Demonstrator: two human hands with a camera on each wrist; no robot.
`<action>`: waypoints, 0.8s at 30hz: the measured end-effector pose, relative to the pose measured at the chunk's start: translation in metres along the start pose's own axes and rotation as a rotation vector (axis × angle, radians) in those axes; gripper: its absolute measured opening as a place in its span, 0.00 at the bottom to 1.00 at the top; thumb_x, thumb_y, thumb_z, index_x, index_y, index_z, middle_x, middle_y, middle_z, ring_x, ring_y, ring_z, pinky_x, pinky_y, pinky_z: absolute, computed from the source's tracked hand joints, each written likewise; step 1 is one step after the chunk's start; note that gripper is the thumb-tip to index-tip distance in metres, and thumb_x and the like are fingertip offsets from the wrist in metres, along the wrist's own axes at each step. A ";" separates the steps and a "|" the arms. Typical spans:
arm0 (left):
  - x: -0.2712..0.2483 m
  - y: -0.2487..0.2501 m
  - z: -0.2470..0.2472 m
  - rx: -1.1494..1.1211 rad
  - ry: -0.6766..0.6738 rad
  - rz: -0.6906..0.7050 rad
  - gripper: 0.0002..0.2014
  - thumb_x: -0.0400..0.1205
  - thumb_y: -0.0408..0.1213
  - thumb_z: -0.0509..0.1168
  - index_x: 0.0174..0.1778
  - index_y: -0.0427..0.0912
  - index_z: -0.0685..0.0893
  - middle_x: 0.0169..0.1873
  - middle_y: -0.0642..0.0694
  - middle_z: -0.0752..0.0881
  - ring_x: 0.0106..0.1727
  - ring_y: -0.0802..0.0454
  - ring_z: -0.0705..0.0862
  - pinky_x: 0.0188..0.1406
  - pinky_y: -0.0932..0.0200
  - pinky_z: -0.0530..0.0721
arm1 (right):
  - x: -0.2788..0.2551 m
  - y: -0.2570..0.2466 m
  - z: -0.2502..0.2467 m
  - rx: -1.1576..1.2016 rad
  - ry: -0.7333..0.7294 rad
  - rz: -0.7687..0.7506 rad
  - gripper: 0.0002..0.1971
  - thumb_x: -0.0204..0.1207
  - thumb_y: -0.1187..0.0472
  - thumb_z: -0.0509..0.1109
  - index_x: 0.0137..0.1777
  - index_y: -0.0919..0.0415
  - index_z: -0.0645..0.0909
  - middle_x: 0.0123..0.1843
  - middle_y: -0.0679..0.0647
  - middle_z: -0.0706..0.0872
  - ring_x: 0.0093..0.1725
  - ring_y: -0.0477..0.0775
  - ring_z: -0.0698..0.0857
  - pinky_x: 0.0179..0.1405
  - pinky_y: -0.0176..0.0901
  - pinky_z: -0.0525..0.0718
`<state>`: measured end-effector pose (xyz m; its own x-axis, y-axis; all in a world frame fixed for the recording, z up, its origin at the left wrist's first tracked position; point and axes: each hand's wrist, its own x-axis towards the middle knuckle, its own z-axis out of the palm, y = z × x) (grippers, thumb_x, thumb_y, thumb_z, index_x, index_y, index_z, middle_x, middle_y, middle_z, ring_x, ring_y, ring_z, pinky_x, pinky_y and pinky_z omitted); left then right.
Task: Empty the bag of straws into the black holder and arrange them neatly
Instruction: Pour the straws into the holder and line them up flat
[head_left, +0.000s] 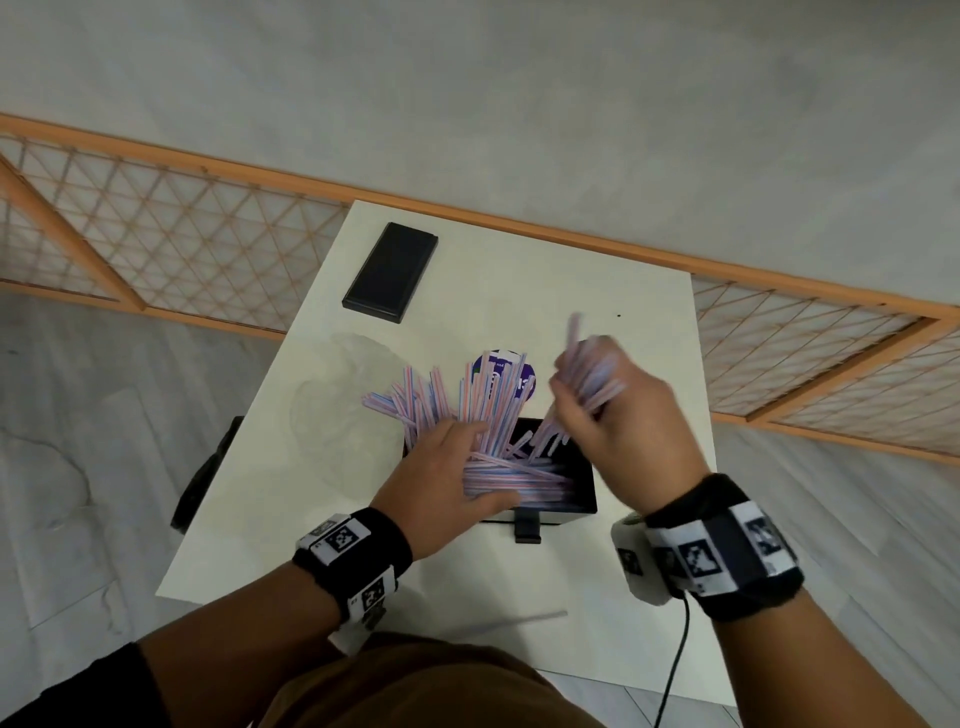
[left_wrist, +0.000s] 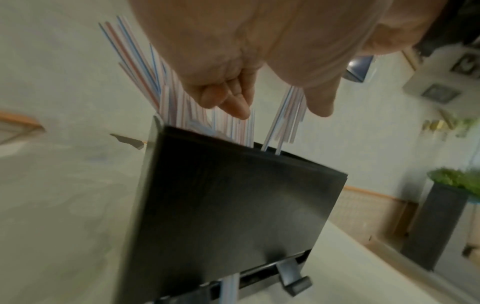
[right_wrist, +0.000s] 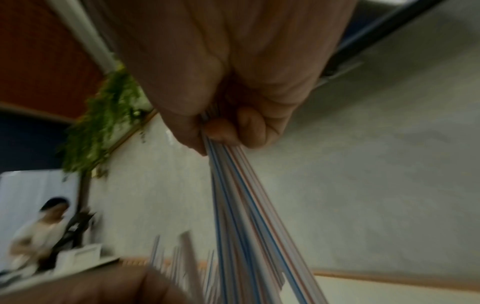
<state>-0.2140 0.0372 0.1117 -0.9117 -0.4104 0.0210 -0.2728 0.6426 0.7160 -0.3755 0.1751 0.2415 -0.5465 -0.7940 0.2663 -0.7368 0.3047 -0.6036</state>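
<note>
The black holder (head_left: 582, 470) stands open-topped on the white table (head_left: 623, 322), with red-and-blue striped straws (head_left: 467, 400) fanning out of it and more lying across inside. My left hand (head_left: 478, 462) rests on those straws with its fingers spread. From the left wrist the holder (left_wrist: 233, 205) fills the view, and the left hand (left_wrist: 278, 111) hovers relaxed over the straw tops (left_wrist: 145, 67). My right hand (head_left: 576, 400) grips a blurred bundle of straws (head_left: 592, 364) above the holder's right side. The right wrist view shows the right hand (right_wrist: 207, 131) pinching that bundle (right_wrist: 246, 205).
The empty clear bag (head_left: 337, 405) with a purple label (head_left: 524, 374) lies left of and behind the holder. A black lid (head_left: 389, 273) lies at the table's far left. One stray straw (head_left: 519, 621) lies near the front edge. A dark chair (head_left: 208, 467) stands left of the table.
</note>
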 end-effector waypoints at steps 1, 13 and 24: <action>0.000 0.002 0.001 -0.082 -0.013 -0.042 0.41 0.73 0.67 0.75 0.78 0.51 0.72 0.60 0.57 0.76 0.58 0.63 0.76 0.62 0.65 0.77 | 0.001 -0.007 0.007 -0.004 -0.063 -0.028 0.05 0.85 0.59 0.69 0.49 0.58 0.77 0.40 0.48 0.83 0.36 0.49 0.84 0.41 0.48 0.83; 0.033 0.018 0.015 -0.317 -0.046 -0.149 0.10 0.82 0.34 0.71 0.53 0.55 0.83 0.41 0.66 0.84 0.44 0.71 0.83 0.46 0.81 0.75 | 0.008 -0.042 0.041 -0.040 -0.223 -0.090 0.10 0.85 0.57 0.67 0.46 0.51 0.69 0.33 0.42 0.71 0.33 0.46 0.70 0.33 0.41 0.66; 0.022 0.008 -0.023 -0.509 0.105 -0.284 0.05 0.82 0.35 0.74 0.43 0.51 0.89 0.38 0.52 0.91 0.41 0.54 0.89 0.44 0.56 0.88 | 0.023 -0.010 -0.013 -0.108 -0.164 -0.083 0.04 0.86 0.56 0.65 0.54 0.54 0.74 0.44 0.52 0.84 0.40 0.56 0.85 0.43 0.55 0.81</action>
<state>-0.2294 0.0183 0.1334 -0.7818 -0.5998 -0.1701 -0.2966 0.1178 0.9477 -0.3861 0.1610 0.2631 -0.4163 -0.8910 0.1810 -0.8200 0.2820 -0.4981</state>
